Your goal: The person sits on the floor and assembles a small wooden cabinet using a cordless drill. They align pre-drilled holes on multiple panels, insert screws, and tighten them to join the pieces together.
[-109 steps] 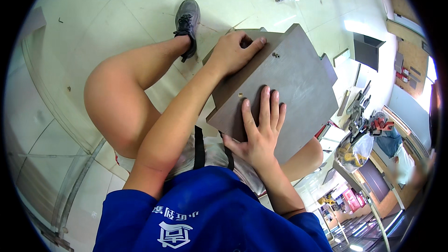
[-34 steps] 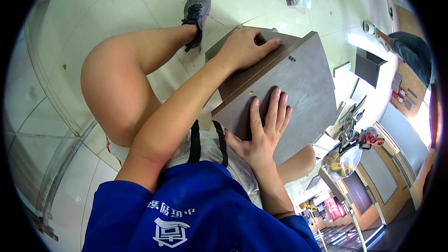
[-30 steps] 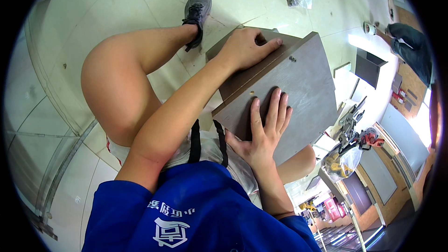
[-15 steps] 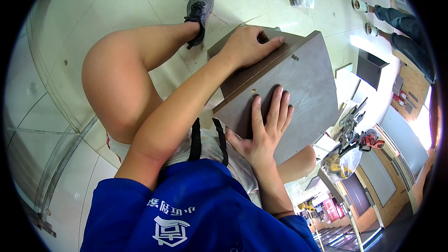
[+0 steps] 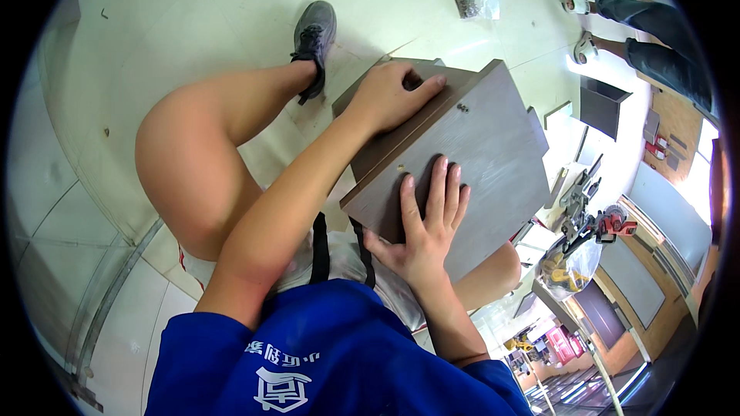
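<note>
A grey-brown wooden box (image 5: 493,162), made of flat boards, is tilted in front of me between my knees. My left hand (image 5: 393,96) reaches across its upper side, the thumb lying along the board and the other fingers bent over, partly hidden. Against the broad grey face my right hand (image 5: 432,223) rests flat, fingers spread and thumb near the lower left edge. Close to the upper corner of that face sit small dark fittings (image 5: 462,108). A small hole (image 5: 400,167) shows near its left edge.
A clear bag of small hardware (image 5: 476,5) lies on the tiled floor ahead. Another person's legs (image 5: 655,23) stand at the far right. Beyond the box are a dark open box (image 5: 603,106), a red power tool (image 5: 614,223) and a plastic bag with yellow contents (image 5: 568,268).
The view has shifted slightly, so the box and both hands appear a little further left and lower. Both hands keep their places on the box. The other person's nearer foot has changed its angle.
</note>
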`<state>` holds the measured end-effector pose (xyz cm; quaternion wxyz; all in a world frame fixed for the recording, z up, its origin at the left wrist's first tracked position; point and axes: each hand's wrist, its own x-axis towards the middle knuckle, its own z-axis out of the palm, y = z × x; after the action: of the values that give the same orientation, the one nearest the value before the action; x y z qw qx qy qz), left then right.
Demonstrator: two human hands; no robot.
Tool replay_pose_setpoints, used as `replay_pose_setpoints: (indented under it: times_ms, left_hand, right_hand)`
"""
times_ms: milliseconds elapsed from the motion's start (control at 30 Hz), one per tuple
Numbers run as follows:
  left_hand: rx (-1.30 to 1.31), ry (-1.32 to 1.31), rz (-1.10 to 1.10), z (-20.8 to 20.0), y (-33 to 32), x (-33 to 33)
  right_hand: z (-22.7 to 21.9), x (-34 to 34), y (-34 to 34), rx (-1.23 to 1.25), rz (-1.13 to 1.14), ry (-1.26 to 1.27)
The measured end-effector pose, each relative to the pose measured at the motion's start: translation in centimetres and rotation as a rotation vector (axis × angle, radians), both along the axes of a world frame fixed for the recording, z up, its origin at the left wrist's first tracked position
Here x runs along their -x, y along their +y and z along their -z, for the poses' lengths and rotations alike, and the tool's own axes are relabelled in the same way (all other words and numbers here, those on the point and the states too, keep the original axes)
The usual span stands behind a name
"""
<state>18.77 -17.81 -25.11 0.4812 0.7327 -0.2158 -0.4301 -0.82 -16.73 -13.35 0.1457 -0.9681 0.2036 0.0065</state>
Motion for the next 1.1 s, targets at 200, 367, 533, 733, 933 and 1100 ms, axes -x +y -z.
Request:
replay_pose_setpoints:
  times_ms: [200, 367, 533, 733, 933, 1100]
  left_hand:
    - [0.053, -0.064, -0.072, 0.8, -0.4, 0.4]
    - [0.102, -0.058, -0.089, 1.0, -0.3, 0.7]
    - [0.079, -0.057, -0.1, 1.0, -0.4, 0.7]
    - [0.053, -0.051, -0.092, 0.5, -0.2, 0.6]
    - [0.076, -0.048, -0.11, 0.7, -0.1, 0.7]
    - [0.058, -0.06, -0.101, 0.6, -0.3, 0.7]
  right_hand:
    - [-0.5, -0.2, -0.1, -0.073, 0.061, -0.016]
    - [-0.7, -0.1, -0.5, -0.054, 0.021, -0.01]
    - [-0.9, -0.4, -0.5, -0.053, 0.032, -0.022]
    - [-1.0, -0.4, -0.1, -0.065, 0.072, -0.032]
    - [-0.8, -0.4, 0.0, -0.061, 0.065, -0.026]
    - [-0.9, -0.4, -0.1, -0.062, 0.066, -0.031]
